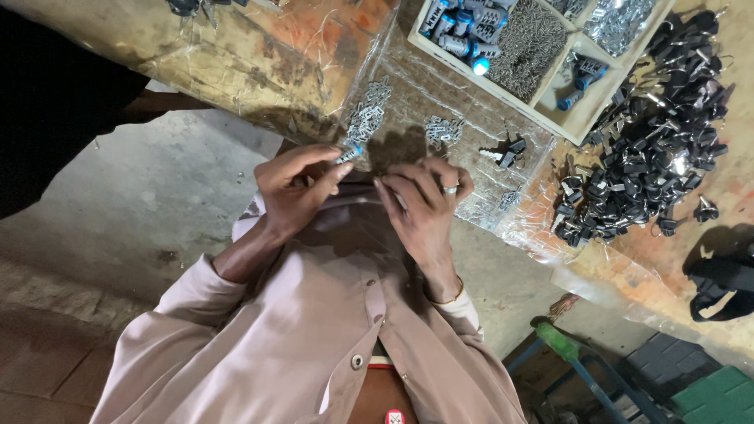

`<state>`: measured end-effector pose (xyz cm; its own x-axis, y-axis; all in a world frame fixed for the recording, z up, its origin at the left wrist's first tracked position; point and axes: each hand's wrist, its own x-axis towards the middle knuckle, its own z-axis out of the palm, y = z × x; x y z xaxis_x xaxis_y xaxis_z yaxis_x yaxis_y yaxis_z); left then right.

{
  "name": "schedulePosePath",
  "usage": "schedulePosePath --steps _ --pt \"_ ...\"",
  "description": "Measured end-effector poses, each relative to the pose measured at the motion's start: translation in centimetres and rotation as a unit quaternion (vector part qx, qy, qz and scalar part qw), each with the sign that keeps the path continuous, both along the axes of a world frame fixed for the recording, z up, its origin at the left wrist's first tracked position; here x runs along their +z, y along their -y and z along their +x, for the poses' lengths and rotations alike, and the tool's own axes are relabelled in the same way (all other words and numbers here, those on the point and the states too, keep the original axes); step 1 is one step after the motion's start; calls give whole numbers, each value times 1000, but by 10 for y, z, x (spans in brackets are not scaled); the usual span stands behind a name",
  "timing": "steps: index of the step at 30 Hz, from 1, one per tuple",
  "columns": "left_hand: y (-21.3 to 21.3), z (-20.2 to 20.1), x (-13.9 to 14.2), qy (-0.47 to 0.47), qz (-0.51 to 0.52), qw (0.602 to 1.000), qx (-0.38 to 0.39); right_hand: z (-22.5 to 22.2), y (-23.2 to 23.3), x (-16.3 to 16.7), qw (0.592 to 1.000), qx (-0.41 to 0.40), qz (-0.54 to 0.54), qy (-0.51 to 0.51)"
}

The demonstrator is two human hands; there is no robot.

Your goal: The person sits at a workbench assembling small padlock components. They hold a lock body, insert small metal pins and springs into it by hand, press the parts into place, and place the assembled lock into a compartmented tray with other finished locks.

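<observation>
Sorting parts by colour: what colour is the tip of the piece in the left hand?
Blue tip on the piece, held by the left hand; head view.

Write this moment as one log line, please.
left hand: pinching small metal part with blue end | right hand: empty, close beside | bench: loose metal pieces, black keys pile

Wooden compartment tray, heap of black keys, green crate

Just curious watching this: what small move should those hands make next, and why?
Probably bring the right hand across to the small blue-tipped metal part pinched in the left hand: the right looks empty and the two hands are close together.
</observation>
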<state>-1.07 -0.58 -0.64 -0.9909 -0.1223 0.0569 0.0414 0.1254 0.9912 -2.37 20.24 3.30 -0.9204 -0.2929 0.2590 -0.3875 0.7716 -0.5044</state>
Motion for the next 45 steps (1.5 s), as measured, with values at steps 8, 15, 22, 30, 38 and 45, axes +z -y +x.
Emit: schedulePosePath --steps 8,15,22,30,38,45 --pt "-24 -4 2 -7 -26 996 -89 13 -30 -2 989 -146 15 4" --pt "-37 -12 9 -71 -71 987 -126 14 -33 2 983 -138 -106 61" --pt "-40 -13 10 -54 -71 988 -125 17 -12 6 977 -105 -166 78" --pt "-37 -11 3 -104 -123 976 -144 10 -9 9 974 -103 -178 91" --pt "-35 -14 5 -129 -108 969 -180 7 -25 23 976 -78 -143 142" --pt "-40 -26 5 -199 -58 939 -275 3 -52 18 965 -9 -184 186"
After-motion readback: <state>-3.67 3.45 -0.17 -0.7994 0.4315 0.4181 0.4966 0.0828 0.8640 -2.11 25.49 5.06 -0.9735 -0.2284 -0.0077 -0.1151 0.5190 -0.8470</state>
